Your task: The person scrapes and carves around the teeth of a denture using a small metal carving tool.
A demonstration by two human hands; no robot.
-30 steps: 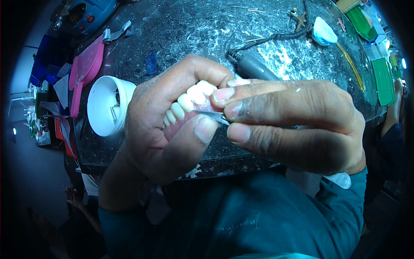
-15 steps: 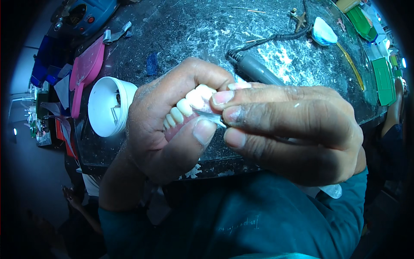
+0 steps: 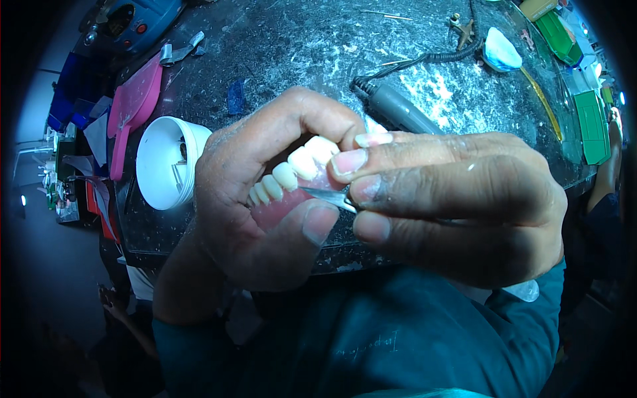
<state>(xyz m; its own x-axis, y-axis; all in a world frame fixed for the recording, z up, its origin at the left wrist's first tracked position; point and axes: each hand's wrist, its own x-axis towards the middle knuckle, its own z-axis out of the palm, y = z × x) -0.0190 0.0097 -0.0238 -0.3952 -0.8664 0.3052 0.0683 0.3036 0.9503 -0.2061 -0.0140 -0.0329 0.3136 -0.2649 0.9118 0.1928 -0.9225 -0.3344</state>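
Observation:
My left hand is closed around a denture with a pink gum base and a row of pale teeth. Its thumb rests along the lower edge and its index finger curls over the top. Between the fingertips of my right hand is a thin metal carving tool. The pointed blade meets the pink gum just under the teeth, close to my left thumb. Most of the handle is hidden by the right fingers; a clear rounded end shows below that hand.
Beside my left hand stands a white tub with small metal pieces inside. A pink dustpan lies farther left. Behind my right hand are a grey corded handpiece and a white-blue lump. Green boxes line the right edge of the dusty table.
Both hands have shifted slightly, the right one a little to the right and down. The denture has tilted, showing more pink base, and more of the blade is visible.

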